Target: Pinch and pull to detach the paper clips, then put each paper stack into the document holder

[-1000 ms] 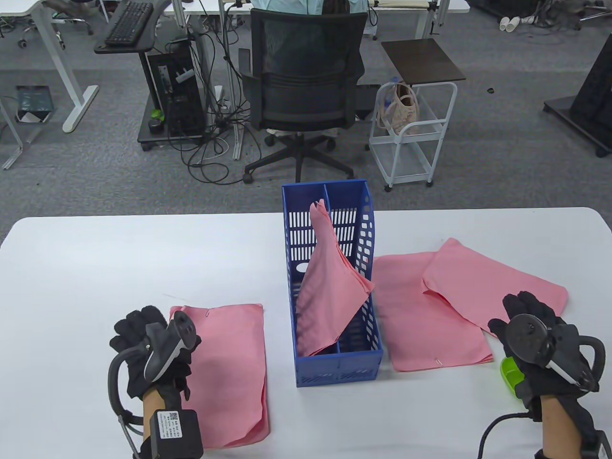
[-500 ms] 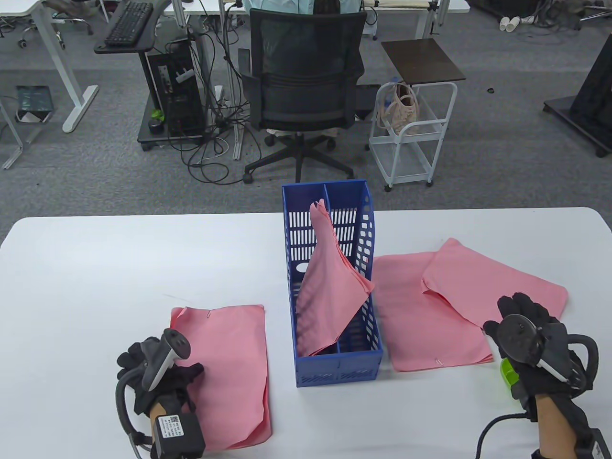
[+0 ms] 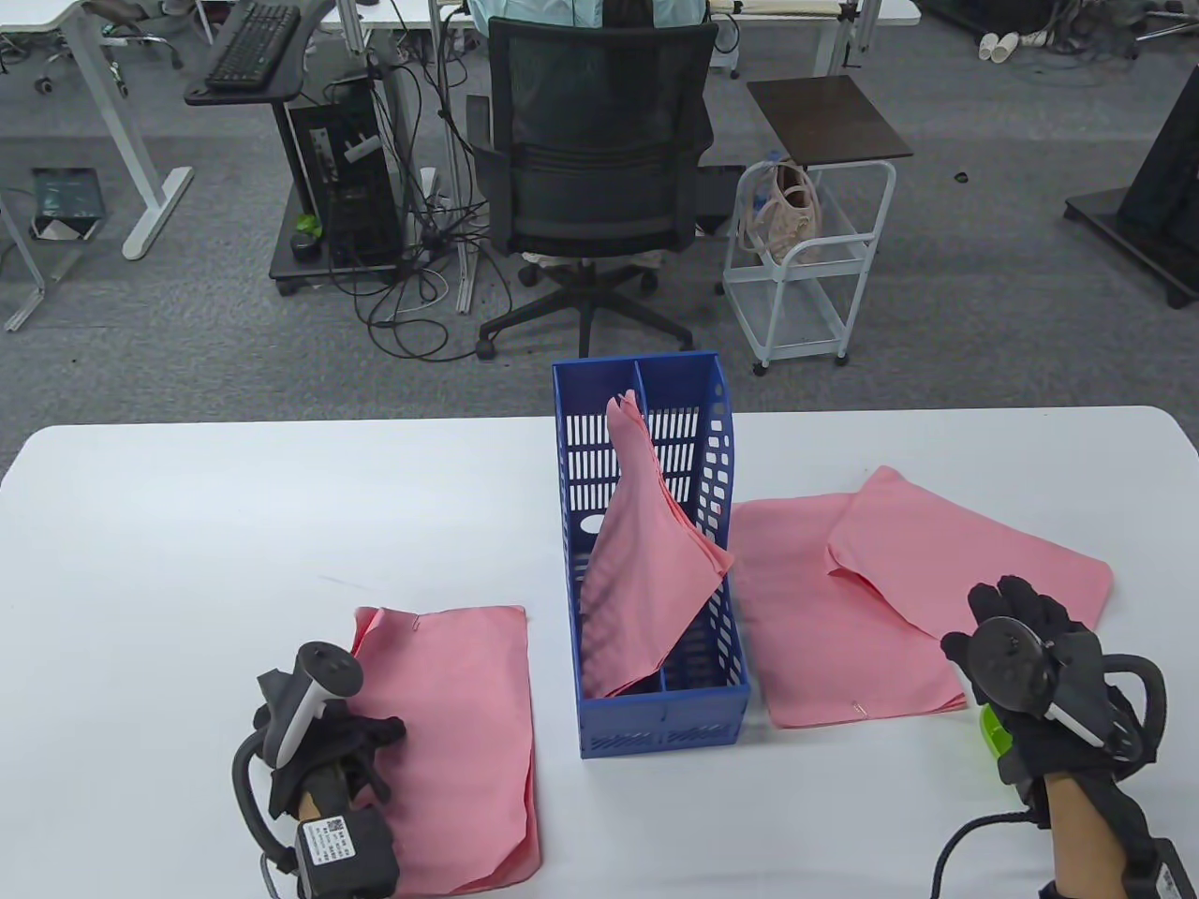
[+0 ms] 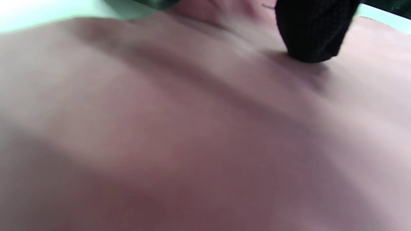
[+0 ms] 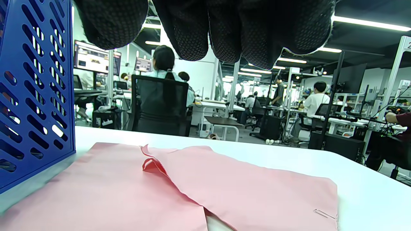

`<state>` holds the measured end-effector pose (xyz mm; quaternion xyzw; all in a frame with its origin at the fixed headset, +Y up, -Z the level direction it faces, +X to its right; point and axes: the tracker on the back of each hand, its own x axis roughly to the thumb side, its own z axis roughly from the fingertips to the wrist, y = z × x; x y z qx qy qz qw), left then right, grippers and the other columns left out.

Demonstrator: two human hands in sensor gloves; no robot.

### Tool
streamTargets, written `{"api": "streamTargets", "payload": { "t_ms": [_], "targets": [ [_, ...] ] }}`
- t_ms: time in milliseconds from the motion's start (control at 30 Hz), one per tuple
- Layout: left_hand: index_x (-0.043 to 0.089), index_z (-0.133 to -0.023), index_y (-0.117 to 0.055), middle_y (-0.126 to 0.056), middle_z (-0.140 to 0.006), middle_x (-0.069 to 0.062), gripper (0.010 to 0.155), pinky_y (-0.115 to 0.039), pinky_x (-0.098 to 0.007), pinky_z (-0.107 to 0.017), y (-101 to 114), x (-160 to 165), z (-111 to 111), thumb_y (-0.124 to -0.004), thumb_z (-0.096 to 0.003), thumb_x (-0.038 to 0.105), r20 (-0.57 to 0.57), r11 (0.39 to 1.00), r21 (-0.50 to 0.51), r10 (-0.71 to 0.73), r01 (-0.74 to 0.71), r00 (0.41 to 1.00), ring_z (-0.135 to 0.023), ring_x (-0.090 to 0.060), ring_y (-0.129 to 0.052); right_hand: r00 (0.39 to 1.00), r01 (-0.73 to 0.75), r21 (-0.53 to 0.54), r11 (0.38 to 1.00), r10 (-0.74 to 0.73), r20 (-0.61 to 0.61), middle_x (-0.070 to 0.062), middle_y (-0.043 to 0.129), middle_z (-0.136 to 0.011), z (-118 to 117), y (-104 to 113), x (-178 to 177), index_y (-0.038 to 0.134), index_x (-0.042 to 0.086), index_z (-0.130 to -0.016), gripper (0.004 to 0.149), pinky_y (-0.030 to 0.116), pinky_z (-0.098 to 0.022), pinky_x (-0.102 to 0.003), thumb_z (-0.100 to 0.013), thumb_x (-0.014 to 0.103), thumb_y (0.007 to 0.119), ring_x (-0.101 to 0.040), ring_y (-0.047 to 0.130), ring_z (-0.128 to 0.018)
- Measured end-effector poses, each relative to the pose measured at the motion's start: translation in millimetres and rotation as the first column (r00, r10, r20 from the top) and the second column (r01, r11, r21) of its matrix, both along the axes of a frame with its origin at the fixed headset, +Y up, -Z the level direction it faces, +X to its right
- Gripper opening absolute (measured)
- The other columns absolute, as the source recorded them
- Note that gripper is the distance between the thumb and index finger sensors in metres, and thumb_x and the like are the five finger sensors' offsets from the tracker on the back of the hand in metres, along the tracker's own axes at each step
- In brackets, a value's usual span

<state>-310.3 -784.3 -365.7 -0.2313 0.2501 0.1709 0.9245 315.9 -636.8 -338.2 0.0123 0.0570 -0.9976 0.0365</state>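
White table (image 3: 187, 524) in an open office, seen from above, with an office chair (image 3: 590, 178) and a wire cart (image 3: 806, 272) on the carpet beyond its far edge.

Left hand (image 3: 323, 740), at 7 o'clock on the table, rests on the left paper stack (image 3: 459, 730); the left wrist view shows one gloved fingertip (image 4: 313, 35) pressing the pink sheet, though whether the other fingers pinch the paper cannot be told. A paper clip (image 3: 410, 616) sits at this stack's far edge, at 12 o'clock from the hand, apparently not yet removed.

Right hand (image 3: 1040, 674), at 4 o'clock, hovers with fingers loosely curled and holding nothing, above the near right corner of the overlapping right paper stacks (image 3: 843, 618). A clip (image 3: 858, 708) remains on the lower one, and another (image 5: 322, 213) shows on the upper one in the right wrist view. A green object (image 3: 995, 730), partly hidden, lies beneath this hand.

Document holder (image 3: 571, 524), blue and slotted, stands at centre; one pink stack (image 3: 646, 581) already leans inside it, spilling over the right wall.

Progress, as judged: one stack filed, three left clipped.

Clearance: the left stack lies near the table's near edge; open table stretches toward 10 o'clock. The right stacks lie just beside the holder's right wall.
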Motion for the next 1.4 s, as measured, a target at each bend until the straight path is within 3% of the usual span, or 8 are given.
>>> {"api": "streamTargets", "payload": {
  "t_ms": [200,400,467,567,733,1000,1133,1400],
  "targets": [
    [0.019,-0.095,-0.059,-0.029,-0.12,-0.027,0.043,-0.037,-0.067,-0.077,2.9,0.2,-2.0,-0.069,-0.0572,0.036,-0.06,0.996,0.077,-0.035,0.04,0.998,-0.106,-0.06,-0.023,1.0,-0.003,-0.001,1.0,0.003,-0.006,-0.027,0.054,-0.118,-0.4,-1.0,-1.0,0.054,0.012,-0.112,0.065,0.059,-0.074,-0.06,-0.058,0.048,0.061,-0.051,0.064,-0.102],
    [0.022,-0.095,-0.06,-0.036,-0.12,-0.027,0.04,-0.04,-0.067,-0.076,17.2,0.5,-2.9,-0.068,-0.0571,0.032,-0.083,0.976,0.212,0.059,-0.04,0.995,-0.107,-0.059,-0.028,1.0,0.003,-0.006,1.0,-0.003,-0.012,-0.027,0.054,-0.118,-0.8,-2.1,-1.9,0.055,0.013,-0.112,0.065,0.059,-0.074,-0.06,-0.058,0.048,0.061,-0.051,0.065,-0.102],
    [0.026,-0.096,-0.058,-0.052,-0.118,-0.023,0.04,-0.05,-0.065,-0.077,25.6,1.5,-3.3,-0.067,-0.0573,0.031,-0.079,0.961,0.267,0.088,-0.064,0.993,-0.108,-0.054,-0.05,1.0,0.003,-0.006,1.0,-0.003,-0.014,-0.027,0.054,-0.118,-0.9,-2.3,-2.2,0.055,0.012,-0.112,0.065,0.059,-0.074,-0.06,-0.058,0.048,0.061,-0.051,0.065,-0.102],
    [0.03,-0.096,-0.057,-0.079,-0.1,-0.009,0.041,-0.064,-0.058,-0.074,38.5,3.0,-4.2,-0.066,-0.0568,0.027,-0.037,0.939,0.316,0.153,-0.134,0.987,-0.094,-0.039,-0.084,1.0,0.007,-0.009,1.0,-0.007,-0.018,-0.027,0.054,-0.118,-1.1,-2.8,-2.8,0.055,0.012,-0.112,0.065,0.059,-0.074,-0.06,-0.058,0.048,0.061,-0.051,0.065,-0.102],
    [0.03,-0.095,-0.058,-0.085,-0.089,0.0,0.041,-0.068,-0.055,-0.073,70.1,5.2,1.6,-0.066,-0.055,0.025,-0.002,0.883,0.452,0.142,-0.125,0.99,-0.085,-0.031,-0.092,1.0,0.001,-0.005,1.0,-0.001,-0.021,-0.027,0.054,-0.118,-1.3,-2.7,-3.5,0.055,0.012,-0.112,0.065,0.059,-0.074,-0.06,-0.058,0.048,0.061,-0.051,0.065,-0.102],
    [0.029,-0.095,-0.059,-0.086,-0.087,0.0,0.041,-0.068,-0.055,-0.072,133.6,10.6,27.5,-0.067,-0.0547,0.025,0.022,0.725,0.685,0.075,-0.07,0.997,-0.084,-0.031,-0.092,0.999,-0.002,0.006,1.0,0.002,-0.034,-0.027,0.054,-0.118,-0.4,-2.4,-6.4,0.054,0.013,-0.112,0.065,0.059,-0.074,-0.06,-0.058,0.048,0.061,-0.051,0.065,-0.102],
    [0.029,-0.096,-0.059,-0.086,-0.086,0.0,0.042,-0.068,-0.054,-0.073,167.7,19.5,48.0,-0.067,-0.0552,0.025,0.023,0.617,0.787,0.011,-0.025,1.0,-0.083,-0.03,-0.092,0.999,-0.003,0.011,1.0,0.004,-0.041,-0.027,0.054,-0.118,-0.4,-2.8,-7.3,0.055,0.012,-0.112,0.065,0.059,-0.074,-0.06,-0.058,0.048,0.061,-0.051,0.064,-0.102],
    [0.029,-0.098,-0.059,-0.088,-0.085,0.002,0.044,-0.07,-0.053,-0.073,211.9,40.9,86.7,-0.067,-0.055,0.026,0.048,0.453,0.891,-0.079,-0.007,0.996,-0.081,-0.028,-0.094,0.998,0.0,0.022,1.0,0.001,-0.056,-0.027,0.054,-0.118,0.2,-3.1,-9.5,0.055,0.013,-0.112,0.065,0.059,-0.074,-0.06,-0.058,0.048,0.061,-0.051,0.065,-0.102]
  ]
}}
